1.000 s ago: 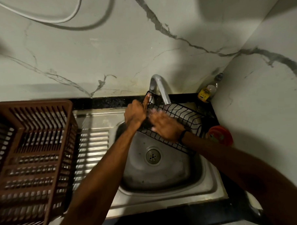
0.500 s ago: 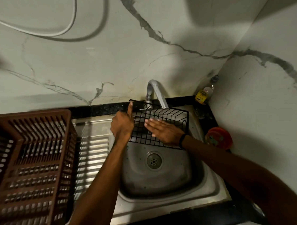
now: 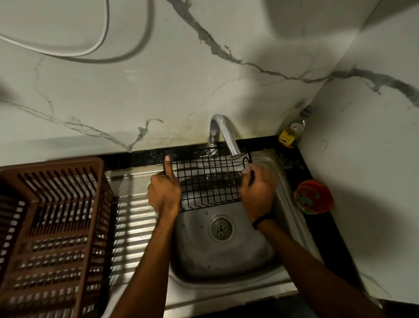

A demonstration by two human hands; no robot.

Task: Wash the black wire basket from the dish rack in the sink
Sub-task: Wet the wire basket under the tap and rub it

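Observation:
The black wire basket [image 3: 206,183] is held upright over the steel sink [image 3: 231,251], under the chrome tap [image 3: 223,131]. A thin stream of water falls from the tap onto the basket's right part. My left hand [image 3: 164,194] grips the basket's left edge, with the thumb pointing up along the wire. My right hand [image 3: 258,190] grips the right edge, its fingers curled round the wire; it looks slightly blurred. The brown plastic dish rack [image 3: 46,238] stands on the draining board at the left.
A ribbed steel draining board [image 3: 132,222] lies between rack and sink. A yellow-labelled bottle [image 3: 291,131] stands in the back corner. A red and green round container [image 3: 313,197] sits on the black counter at the right. Marble walls close in behind and on the right.
The basket turned from tilted to upright and square under the tap. My right hand moved from lying flat on the mesh to gripping the right edge. The left hand kept its hold.

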